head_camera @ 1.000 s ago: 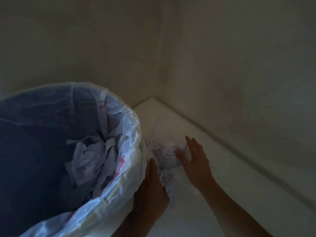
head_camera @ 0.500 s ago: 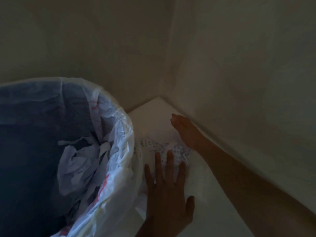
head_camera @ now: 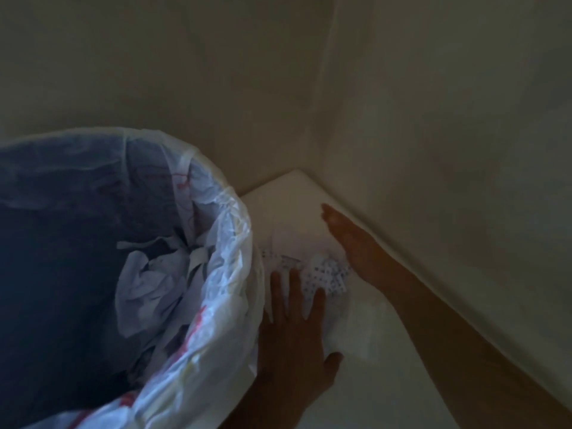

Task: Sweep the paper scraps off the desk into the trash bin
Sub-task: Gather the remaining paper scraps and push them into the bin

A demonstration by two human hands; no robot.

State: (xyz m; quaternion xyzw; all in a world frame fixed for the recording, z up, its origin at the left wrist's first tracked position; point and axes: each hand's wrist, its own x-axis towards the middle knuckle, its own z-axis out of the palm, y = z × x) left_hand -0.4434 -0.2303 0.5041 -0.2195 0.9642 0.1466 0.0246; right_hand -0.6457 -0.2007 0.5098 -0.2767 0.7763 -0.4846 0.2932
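A small heap of dotted paper scraps (head_camera: 325,274) lies on the white desk (head_camera: 288,196) near its far corner. My left hand (head_camera: 294,339) rests flat on the desk, fingers spread, fingertips touching the near side of the heap. My right hand (head_camera: 349,239) stands on edge just right of and behind the scraps, fingers straight, palm facing them. The trash bin (head_camera: 241,230), lined with a white plastic bag, sits at the desk's left edge, its rim close to my left hand. Crumpled white paper (head_camera: 161,280) lies inside it.
Two beige walls meet behind the desk corner (head_camera: 322,119). The right wall runs along the desk's right edge, close to my right forearm. A flat white sheet (head_camera: 356,332) lies on the desk right of my left hand. The scene is dim.
My right hand moved from the heap's near right side to behind it, near the wall. My left hand left the bin's rim and flattened on the desk, fingers spread.
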